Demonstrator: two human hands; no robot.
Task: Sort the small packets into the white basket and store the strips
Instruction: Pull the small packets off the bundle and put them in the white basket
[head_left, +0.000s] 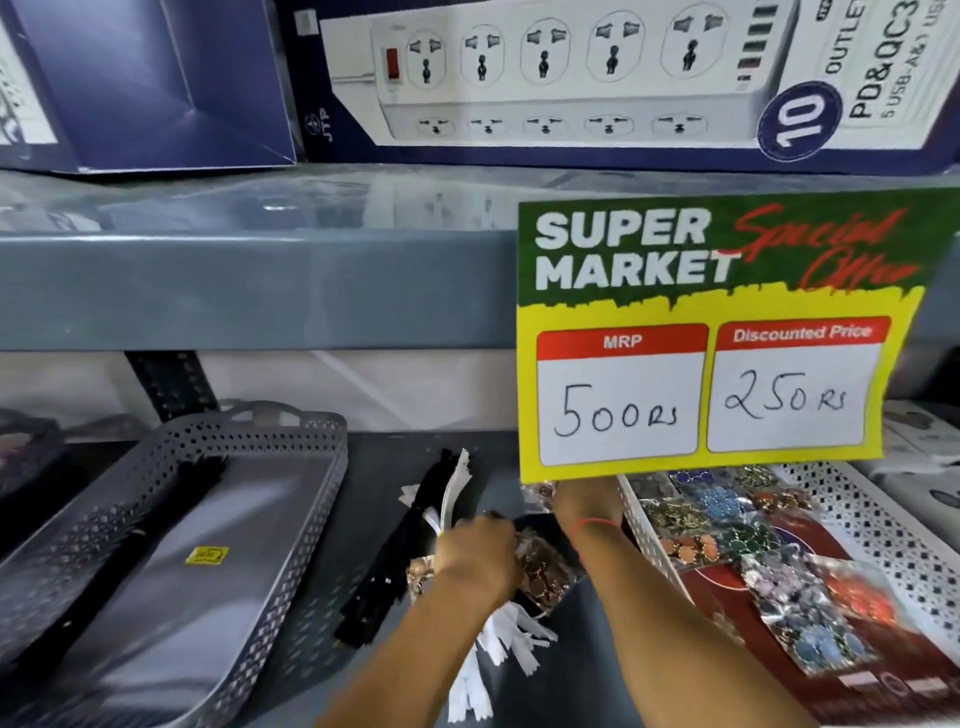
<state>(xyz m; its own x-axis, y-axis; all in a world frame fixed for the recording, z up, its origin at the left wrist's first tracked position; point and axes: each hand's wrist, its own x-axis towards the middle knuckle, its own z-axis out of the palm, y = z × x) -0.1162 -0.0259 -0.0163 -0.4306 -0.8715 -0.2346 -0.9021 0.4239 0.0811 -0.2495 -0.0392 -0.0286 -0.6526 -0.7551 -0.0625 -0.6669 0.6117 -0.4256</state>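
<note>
My left hand (475, 551) is closed around a bundle of white strips (498, 644) lying on the dark shelf, with black strips (382, 571) just to its left. A clear packet of brown beads (543, 569) lies against that hand's right side. My right hand (574, 501) reaches forward next to the white basket (641, 525), and its fingers are hidden behind the yellow price sign (701, 332). Several colourful bead packets (727, 525) lie inside the white basket at the right.
A grey perforated basket (291, 436) stands at the left with black strips (200, 475) and a silver pouch inside. The grey upper shelf (260, 280) hangs low overhead and carries power strip boxes (571, 78). The sign blocks the view behind it.
</note>
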